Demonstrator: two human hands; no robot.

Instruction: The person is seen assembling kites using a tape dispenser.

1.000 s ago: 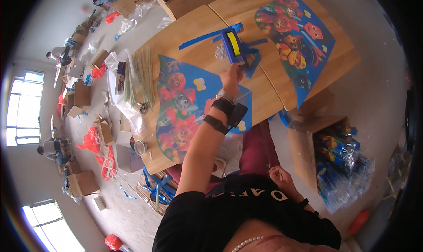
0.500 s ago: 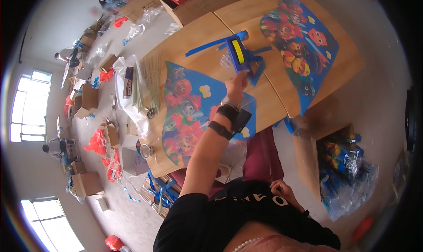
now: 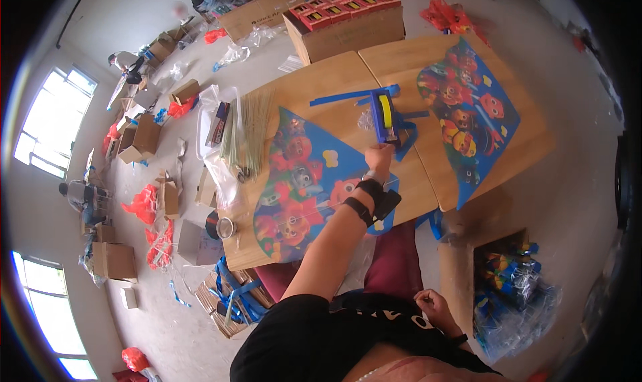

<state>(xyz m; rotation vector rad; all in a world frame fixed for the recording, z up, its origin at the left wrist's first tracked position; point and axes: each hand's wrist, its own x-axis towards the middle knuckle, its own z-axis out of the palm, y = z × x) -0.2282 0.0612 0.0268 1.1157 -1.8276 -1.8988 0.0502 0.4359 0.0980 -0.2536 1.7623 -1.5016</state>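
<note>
My left hand (image 3: 379, 158) reaches across the table, its fingers pinched together at the near end of a blue tape dispenser (image 3: 378, 120) that holds a yellow roll (image 3: 386, 110). Anything between those fingertips is too small to make out. Below my left forearm lies a kite sheet (image 3: 314, 161), blue and printed with cartoon animals. A second, similar kite sheet (image 3: 493, 108) is spread on the right part of the table. Close to my waist is my right hand (image 3: 436, 307), with curled fingers; whatever they may hold is hidden.
Thin pale sticks (image 3: 249, 131) lie along the left side of the wooden table (image 3: 321, 81), beside a white plastic tray (image 3: 208, 111). Blue strips (image 3: 348, 97) lie behind the dispenser. A carton of red boxes (image 3: 348, 31) stands beyond, and an open carton (image 3: 456, 282) with plastic-wrapped things sits at right.
My view has shifted, so the table and its contents appear farther right and lower. My left hand remains at the dispenser's near end, and my right hand stays by my waist.
</note>
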